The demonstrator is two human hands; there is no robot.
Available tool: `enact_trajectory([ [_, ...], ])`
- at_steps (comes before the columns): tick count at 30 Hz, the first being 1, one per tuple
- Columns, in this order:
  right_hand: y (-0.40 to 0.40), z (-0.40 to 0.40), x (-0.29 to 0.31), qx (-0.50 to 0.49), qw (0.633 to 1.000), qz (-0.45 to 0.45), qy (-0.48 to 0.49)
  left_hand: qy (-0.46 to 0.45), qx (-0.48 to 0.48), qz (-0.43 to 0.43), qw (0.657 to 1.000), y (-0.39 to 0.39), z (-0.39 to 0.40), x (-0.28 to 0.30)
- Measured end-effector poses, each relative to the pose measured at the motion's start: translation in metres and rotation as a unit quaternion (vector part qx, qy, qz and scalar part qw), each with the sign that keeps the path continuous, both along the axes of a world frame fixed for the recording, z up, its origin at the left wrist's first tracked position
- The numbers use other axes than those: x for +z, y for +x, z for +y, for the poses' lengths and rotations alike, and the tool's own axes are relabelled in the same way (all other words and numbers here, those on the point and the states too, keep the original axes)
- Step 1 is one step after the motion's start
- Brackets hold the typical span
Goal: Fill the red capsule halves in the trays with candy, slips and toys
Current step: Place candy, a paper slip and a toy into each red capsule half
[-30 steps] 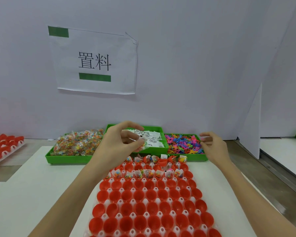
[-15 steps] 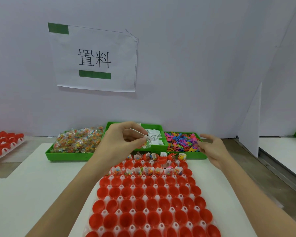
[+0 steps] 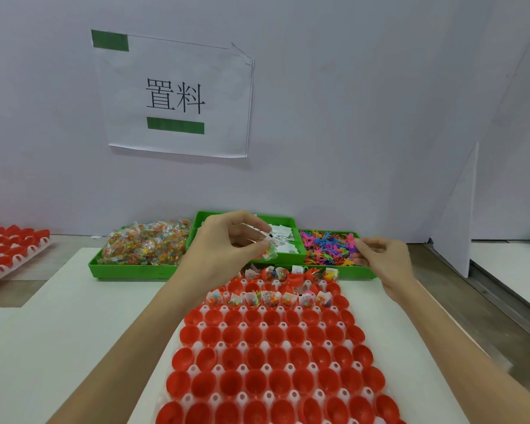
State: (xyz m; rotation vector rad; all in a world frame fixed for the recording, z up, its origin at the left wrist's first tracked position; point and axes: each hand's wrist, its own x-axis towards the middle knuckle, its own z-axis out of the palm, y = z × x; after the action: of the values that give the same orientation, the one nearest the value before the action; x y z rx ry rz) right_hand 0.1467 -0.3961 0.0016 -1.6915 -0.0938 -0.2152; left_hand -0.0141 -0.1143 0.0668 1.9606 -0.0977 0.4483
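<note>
Since the earlier frame, the right hand (image 3: 383,264) has been brought up level with the toy bin, where a pink toy (image 3: 354,246) is pinched at its fingertips. The left hand (image 3: 227,246) is held above the far edge of the capsule tray (image 3: 193,371), and a clear candy packet (image 3: 268,252) together with a white slip (image 3: 273,238) is clamped between its thumb and curled fingers. Three green bins are lined up at the back of the worktop (image 3: 58,332): the candy bin (image 3: 126,267) on the left, the slip bin (image 3: 292,257) in the middle, the toy bin (image 3: 364,273) on the right. Red capsule halves (image 3: 257,359) are seated in the tray's white sockets; the two farthest rows are seen filled with packets and slips, while the nearer rows are open. A second tray of red halves (image 3: 10,249) is set at the far left. A paper sign (image 3: 175,96) with green tape is fixed to the wall.
</note>
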Motion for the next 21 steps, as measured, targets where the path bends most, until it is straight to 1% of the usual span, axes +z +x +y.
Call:
enact_trajectory([
  [4, 0.003, 0.005, 0.001, 0.020, 1.000, 0.020, 0.005, 0.009, -0.007, -0.003, 1.000, 0.000, -0.001, 0.001],
  [6, 0.006, 0.007, 0.003, 0.026, 0.999, 0.021, -0.019, 0.008, -0.008, -0.003, 1.000, -0.001, -0.001, 0.001],
  [8, 0.008, 0.010, 0.007, 0.016, 0.998, 0.023, -0.065, 0.006, -0.008, -0.002, 1.000, 0.000, 0.000, 0.001],
  [10, 0.012, 0.012, 0.009, -0.016, 0.989, 0.019, -0.144, 0.006, -0.008, -0.003, 1.000, 0.000, 0.000, 0.001],
  [11, 0.015, 0.012, 0.010, -0.034, 0.978, 0.010, -0.206, 0.007, -0.010, -0.003, 1.000, 0.000, 0.000, 0.001],
  [13, 0.021, 0.012, 0.012, -0.053, 0.941, -0.024, -0.333, 0.008, -0.016, -0.005, 1.000, 0.000, 0.000, 0.001],
  [14, 0.022, 0.013, 0.013, -0.052, 0.924, -0.045, -0.376, 0.009, -0.019, -0.005, 1.000, 0.000, 0.000, 0.001],
  [15, 0.022, 0.014, 0.013, -0.046, 0.914, -0.061, -0.399, 0.011, -0.021, -0.004, 1.000, 0.000, -0.001, 0.000],
  [18, 0.018, 0.016, 0.016, -0.046, 0.916, -0.091, -0.389, 0.017, -0.022, -0.003, 1.000, 0.001, 0.000, 0.000],
  [19, 0.015, 0.016, 0.018, -0.049, 0.924, -0.092, -0.369, 0.017, -0.022, -0.004, 1.000, 0.001, 0.000, 0.000],
  [20, 0.012, 0.017, 0.019, -0.044, 0.939, -0.084, -0.330, 0.014, -0.019, -0.005, 1.000, 0.001, 0.000, 0.000],
  [21, 0.006, 0.019, 0.021, -0.023, 0.961, -0.066, -0.268, 0.009, -0.015, -0.005, 1.000, 0.001, 0.000, -0.001],
])
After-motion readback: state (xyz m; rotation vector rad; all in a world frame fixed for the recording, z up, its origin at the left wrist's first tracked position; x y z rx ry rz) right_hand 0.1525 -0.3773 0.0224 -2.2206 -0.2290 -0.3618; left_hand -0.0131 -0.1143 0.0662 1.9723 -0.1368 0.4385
